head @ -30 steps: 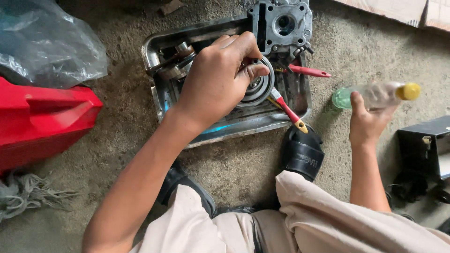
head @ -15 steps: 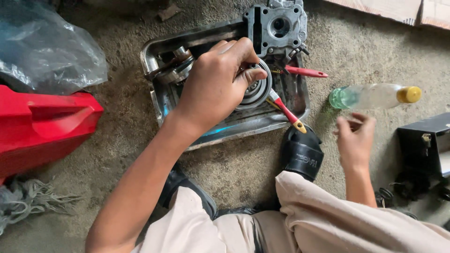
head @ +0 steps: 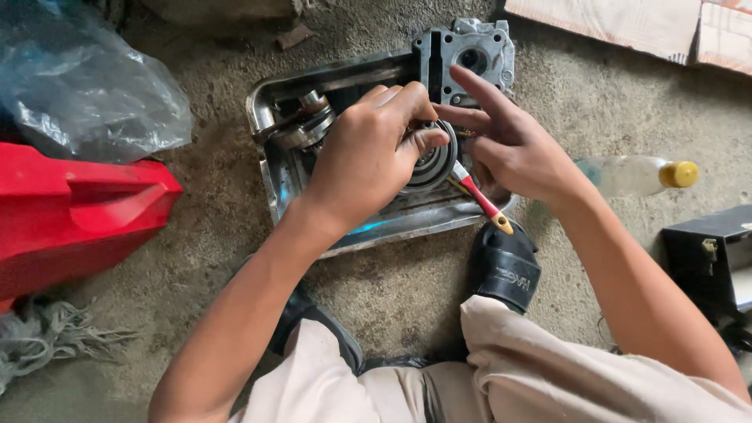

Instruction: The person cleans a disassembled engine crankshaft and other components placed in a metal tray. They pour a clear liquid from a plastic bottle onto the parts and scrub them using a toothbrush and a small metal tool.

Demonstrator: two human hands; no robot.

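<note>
My left hand (head: 374, 153) grips a round grey metal engine part (head: 429, 166) and holds it over a shallow metal tray (head: 276, 168) on the concrete floor. My right hand (head: 509, 141) is right beside it, fingers spread, fingertips at the part's right edge; it holds nothing I can see. A grey cylinder block (head: 468, 56) stands at the tray's far right corner. A red-handled brush (head: 481, 197) lies over the tray's right side. More metal parts (head: 301, 125) lie in the tray's left end.
A clear bottle with a yellow cap (head: 638, 175) lies on the floor to the right. A red plastic panel (head: 74, 215) and a plastic bag (head: 82, 86) are at the left, a black box (head: 709, 254) at the right, my black sandal (head: 505, 266) below the tray.
My right hand let go of the bottle, left it lying on the floor and moved left to the round part. My left hand kept its hold.
</note>
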